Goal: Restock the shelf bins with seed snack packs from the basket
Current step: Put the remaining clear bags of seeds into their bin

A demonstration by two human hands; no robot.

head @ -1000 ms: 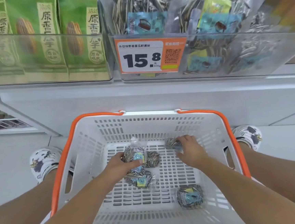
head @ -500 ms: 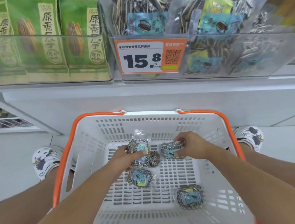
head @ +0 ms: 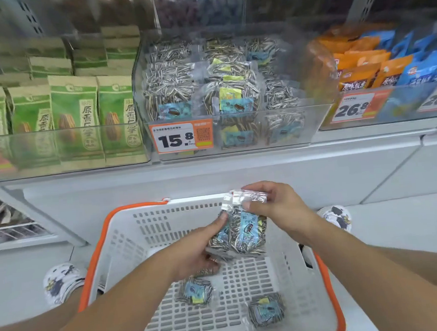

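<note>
A white basket with an orange rim (head: 149, 234) stands on the floor in front of me. Above it, my left hand (head: 195, 249) grips clear seed snack packs (head: 218, 238) from below. My right hand (head: 276, 207) pinches the top seal of another seed pack with a blue label (head: 248, 231), pressed against the left-hand packs. Two more seed packs lie on the basket floor, one in the middle (head: 195, 290) and one at the front right (head: 265, 310). The clear shelf bin (head: 235, 127) with the 15.8 price tag (head: 182, 137) holds several like packs.
Green seed bags (head: 75, 109) fill the bin to the left. Orange and blue snack bags (head: 378, 67) fill the bin to the right, behind a 26.8 tag. A white shelf ledge (head: 213, 176) juts out between bins and basket. My shoes flank the basket.
Both hands have risen from the basket floor with packs and come together. The view has tilted up, showing more of the shelf bins.
</note>
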